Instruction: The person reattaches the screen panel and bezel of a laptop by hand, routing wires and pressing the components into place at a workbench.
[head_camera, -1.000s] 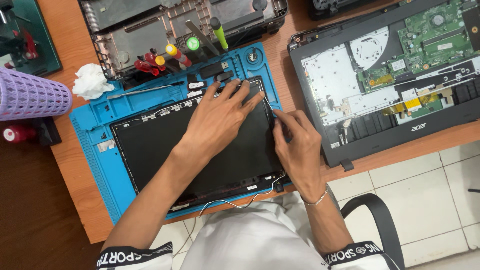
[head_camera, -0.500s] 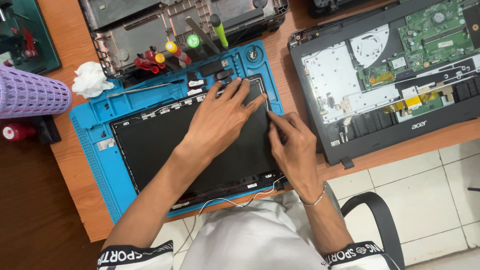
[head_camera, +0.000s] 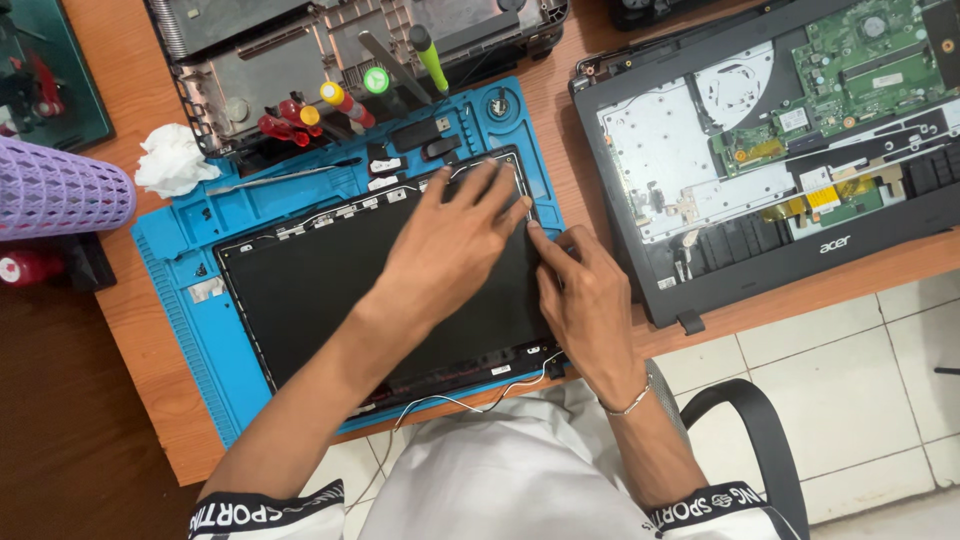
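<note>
Over the last second little has moved: the left hand (head_camera: 445, 250) has stayed spread flat on the laptop screen panel (head_camera: 330, 290), its fingertips creeping only slightly toward the panel's far right corner, while the right hand (head_camera: 590, 300) has held its place at the right edge. That steadiness suggests a slow, careful job along the edge, one hand pinning the panel down as the other works the rim.

The left fingers are wide and splayed, pressing on the dark surface and holding nothing. The right hand's fingers are drawn close together, the index tip touching the panel's right edge; whether it pinches something thin there I cannot tell, since the spot is small and shaded.

The panel lies face-down-dark and flat on the blue repair mat (head_camera: 180, 300), in the middle of the wooden bench, with a thin white cable (head_camera: 450, 400) trailing off its near edge (toward the person's lap). Screwdrivers (head_camera: 340, 100) stand at the far side, and an opened laptop base (head_camera: 760, 150) sits to the right.
</note>
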